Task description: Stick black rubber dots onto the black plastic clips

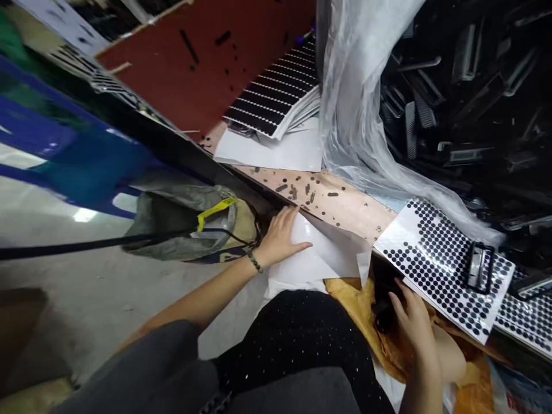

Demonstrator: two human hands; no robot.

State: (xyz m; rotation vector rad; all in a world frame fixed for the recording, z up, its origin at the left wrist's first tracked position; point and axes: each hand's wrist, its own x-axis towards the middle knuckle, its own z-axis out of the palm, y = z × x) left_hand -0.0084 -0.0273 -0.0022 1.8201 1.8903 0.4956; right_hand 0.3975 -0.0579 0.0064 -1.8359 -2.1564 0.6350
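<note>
My left hand (279,240) lies with its fingers spread on a white glossy sheet (319,253), which is bent over the front edge of the bench. At lower right, my right hand (414,322) reaches below the bench edge, its fingers apart near a dark space under the dotted sheet. A dark object (383,315) shows by its fingertips, too dim to make out. Just above that hand, a white sheet of round black stickers (435,270) lies on the bench, with a small black rectangular frame part (479,267) on top.
A stack of black-striped sheets (276,86) sits on white paper farther back. Clear plastic film (357,115) borders a heap of black parts (466,103) on the right. Loose black pieces dot the wooden bench (345,207). A grey-green bag (172,213) is at left.
</note>
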